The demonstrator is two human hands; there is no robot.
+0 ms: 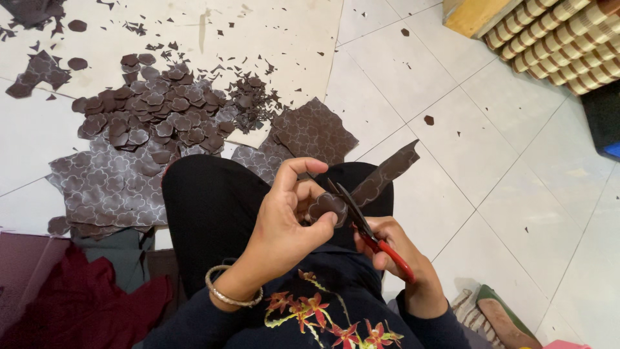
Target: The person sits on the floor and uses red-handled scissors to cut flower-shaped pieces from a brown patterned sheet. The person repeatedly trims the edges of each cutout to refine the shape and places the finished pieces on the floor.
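Observation:
My left hand (287,216) pinches a dark brown strip of patterned material (381,176) at its rounded lower end, over my lap. My right hand (400,255) grips red-handled scissors (371,236), whose dark blades are open around the strip just beside my left thumb. The strip's free end sticks up and to the right. A metal bangle (229,294) circles my left wrist. I sit on the floor with one knee in black trousers (206,207) raised.
A heap of cut brown flower-shaped pieces (155,113) and larger patterned sheets (106,187) lie on the white tiled floor ahead, with scraps scattered around. Dark red cloth (77,304) is at lower left. A woven striped mat (555,39) lies at upper right, a sandal (500,317) at lower right.

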